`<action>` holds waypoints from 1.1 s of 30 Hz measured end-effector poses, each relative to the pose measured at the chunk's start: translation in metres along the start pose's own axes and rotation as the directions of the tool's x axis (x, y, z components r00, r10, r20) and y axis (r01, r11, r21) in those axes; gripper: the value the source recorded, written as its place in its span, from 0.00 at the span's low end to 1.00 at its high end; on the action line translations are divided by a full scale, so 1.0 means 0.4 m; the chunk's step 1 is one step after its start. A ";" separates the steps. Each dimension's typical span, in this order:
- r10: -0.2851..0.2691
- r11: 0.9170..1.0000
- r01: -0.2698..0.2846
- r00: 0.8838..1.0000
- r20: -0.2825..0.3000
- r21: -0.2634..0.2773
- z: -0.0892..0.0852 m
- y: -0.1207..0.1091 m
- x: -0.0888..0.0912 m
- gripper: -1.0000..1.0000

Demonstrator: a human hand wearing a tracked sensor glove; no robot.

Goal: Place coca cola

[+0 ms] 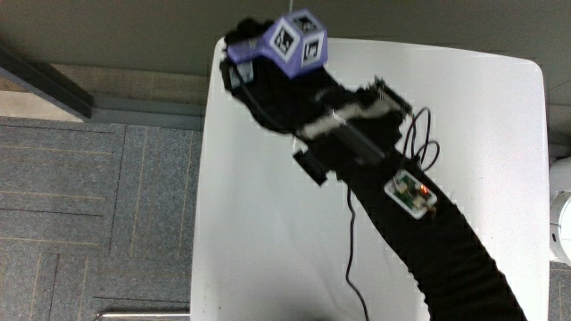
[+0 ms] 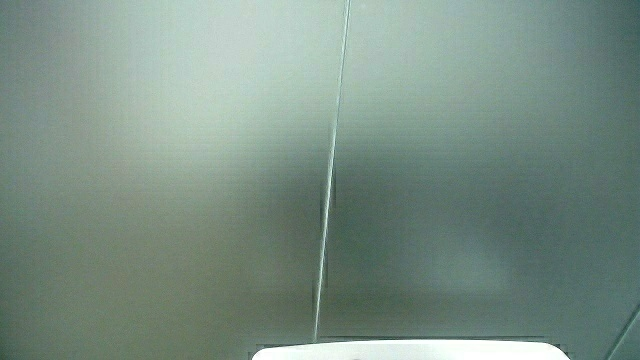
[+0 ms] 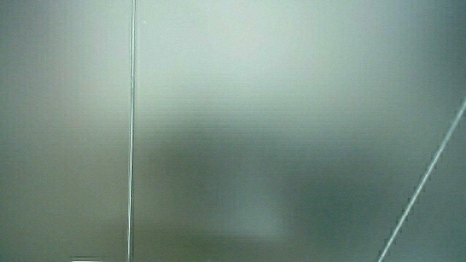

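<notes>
No Coca-Cola can shows in any view. In the main view the black-gloved hand [image 1: 241, 64] lies over the corner of the white table [image 1: 268, 223] that is farthest from the person. The patterned purple cube [image 1: 299, 43] sits on its back. Its black-sleeved forearm [image 1: 446, 254] stretches across the table toward the person and carries a small white device [image 1: 410, 194]. The glove hides whatever may be under the hand. Both side views show only a pale wall, with a sliver of the table's edge [image 2: 400, 352] in a side view.
A thin black cable [image 1: 351, 259] runs from the forearm down over the table. Grey carpet tiles [image 1: 89, 214] lie beside the table. Part of a white round object [image 1: 562, 227] shows off the table's edge, near the forearm.
</notes>
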 end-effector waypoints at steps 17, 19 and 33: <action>-0.128 0.984 0.123 0.991 -0.032 -0.129 -0.122 0.045 0.094 0.50; -0.143 0.981 0.136 0.989 -0.038 -0.140 -0.131 0.047 0.108 0.50; -0.162 0.977 0.154 0.986 -0.045 -0.145 -0.137 0.028 0.123 0.50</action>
